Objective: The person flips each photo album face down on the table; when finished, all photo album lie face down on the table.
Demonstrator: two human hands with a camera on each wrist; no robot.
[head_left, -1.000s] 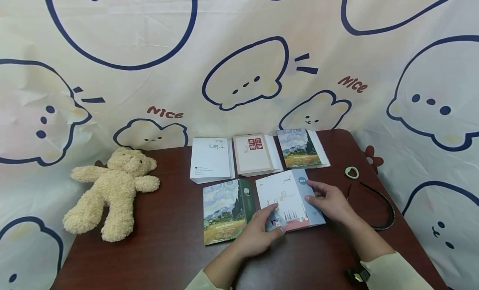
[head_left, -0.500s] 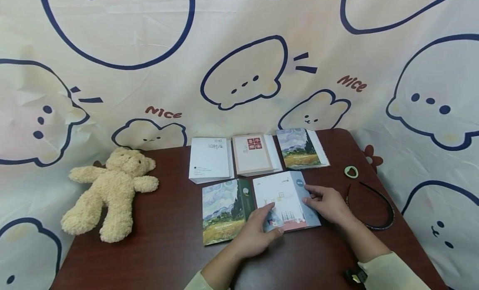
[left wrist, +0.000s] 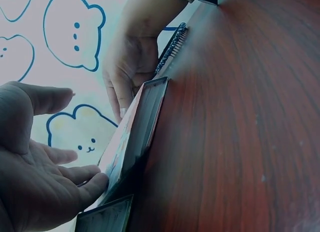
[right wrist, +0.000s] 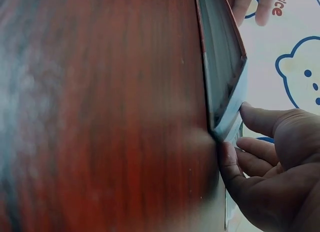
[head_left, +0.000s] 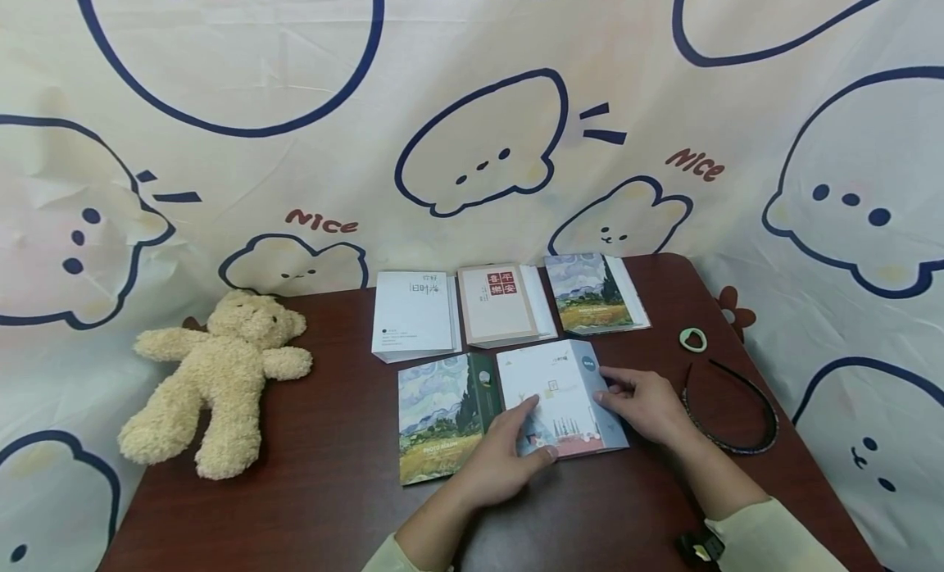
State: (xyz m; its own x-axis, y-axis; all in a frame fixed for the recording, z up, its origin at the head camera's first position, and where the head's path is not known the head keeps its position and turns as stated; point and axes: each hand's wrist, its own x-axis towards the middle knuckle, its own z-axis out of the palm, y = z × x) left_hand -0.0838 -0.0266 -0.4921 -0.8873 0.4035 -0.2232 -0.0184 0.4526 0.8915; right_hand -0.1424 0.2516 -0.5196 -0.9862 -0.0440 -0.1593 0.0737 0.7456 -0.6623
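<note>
A white photo album (head_left: 551, 375) with a skyline print and a blue right-hand band lies at the front of the table. My left hand (head_left: 503, 456) rests at its left side, fingers extended, a fingertip overlapping its cover. On the other side, my right hand (head_left: 647, 404) touches the blue band with thumb and fingers. From the right wrist view, this blue cover part (right wrist: 235, 111) slopes down to the table, with thumb and forefinger against its outer face. Just left of the white album is a landscape-painting photo album (head_left: 438, 416) with a green spine, partly behind my left wrist.
Along the back stand a white album (head_left: 413, 314), a beige album (head_left: 497, 301) and another painting-covered album (head_left: 588, 293). A plush bear (head_left: 229, 383) lies left. A green ring (head_left: 693, 340) and a black headband (head_left: 767, 416) lie right. A printed cloth (head_left: 472, 31) hangs behind the table.
The white album has slid slightly left, closer to the painting-covered one, and my right hand has moved with it. My left hand stays at its left side.
</note>
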